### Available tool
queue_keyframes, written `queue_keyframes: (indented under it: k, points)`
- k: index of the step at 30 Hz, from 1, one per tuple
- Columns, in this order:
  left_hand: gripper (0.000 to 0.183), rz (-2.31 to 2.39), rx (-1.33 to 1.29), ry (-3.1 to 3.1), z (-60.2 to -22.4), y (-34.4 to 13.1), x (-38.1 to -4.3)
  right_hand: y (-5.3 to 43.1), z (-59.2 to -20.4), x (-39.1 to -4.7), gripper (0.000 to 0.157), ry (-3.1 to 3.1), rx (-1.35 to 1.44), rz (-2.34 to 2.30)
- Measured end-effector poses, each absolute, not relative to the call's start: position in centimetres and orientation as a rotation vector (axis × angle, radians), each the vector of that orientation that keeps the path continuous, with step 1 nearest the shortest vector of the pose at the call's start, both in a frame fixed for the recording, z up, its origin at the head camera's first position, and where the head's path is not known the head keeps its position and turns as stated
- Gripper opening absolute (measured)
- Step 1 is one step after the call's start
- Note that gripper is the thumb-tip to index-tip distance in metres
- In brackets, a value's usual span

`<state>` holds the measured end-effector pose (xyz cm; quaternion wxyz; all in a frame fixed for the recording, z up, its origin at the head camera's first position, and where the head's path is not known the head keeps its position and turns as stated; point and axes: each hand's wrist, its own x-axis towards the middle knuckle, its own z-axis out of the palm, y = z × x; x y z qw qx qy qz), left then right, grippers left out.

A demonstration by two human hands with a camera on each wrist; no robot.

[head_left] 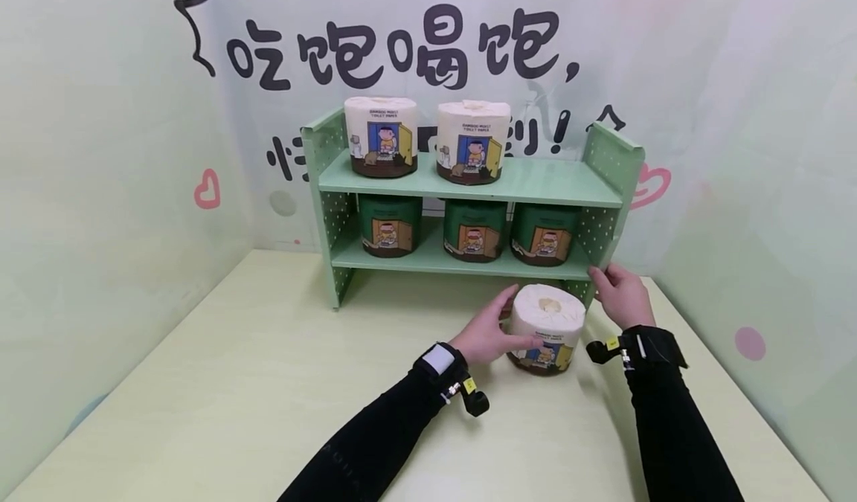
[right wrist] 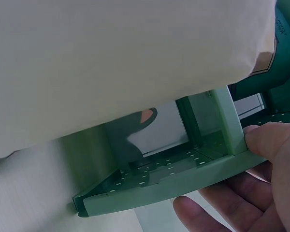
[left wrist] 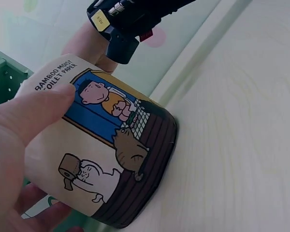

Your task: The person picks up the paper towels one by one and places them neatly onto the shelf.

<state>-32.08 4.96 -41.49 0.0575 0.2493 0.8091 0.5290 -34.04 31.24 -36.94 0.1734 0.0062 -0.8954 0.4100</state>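
My left hand [head_left: 485, 335] grips a white wrapped toilet paper roll [head_left: 550, 316] from its left side, thumb across the printed front. The roll stands nearly upright, low at the table in front of the rack's right end; whether its base touches the table I cannot tell. At the lower right of the green two-tier shelf rack [head_left: 402, 182], my right hand [head_left: 623, 297] pinches the side panel where the lower board meets it. In the right wrist view the thumb [right wrist: 268, 140] lies on the near face, the fingers beyond the panel. The white roll hides part of that view.
Two white rolls [head_left: 380, 134] stand on the upper board, left and middle. Three green-wrapped rolls [head_left: 474, 230] stand in a row on the lower board. The pale table [head_left: 234, 383] is bounded by printed walls [head_left: 100, 152] behind and on both sides.
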Motion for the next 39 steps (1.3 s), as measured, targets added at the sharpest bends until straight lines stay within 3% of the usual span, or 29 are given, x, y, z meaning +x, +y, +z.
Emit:
queue_keyframes:
  k: [4,11,28,39]
  points:
    - [0.114,1.573,0.724,2.49,-41.5,4.9,-31.8,31.4,-37.1,-34.0,0.05,-2.527,0.024,1.168]
    - [0.095,1.548,0.736,2.486,-41.6,4.5,-31.8,31.5,-37.2,-34.0,0.049,-2.522,0.027,1.131]
    - [0.107,1.488,0.83,2.389,-41.7,4.1,-31.9,31.3,-36.9,-33.9,0.047,-2.523,0.054,1.134]
    - [0.099,1.432,0.907,2.321,-41.3,2.7,-32.5,31.2,-36.9,-33.8,0.046,-2.521,0.064,1.127]
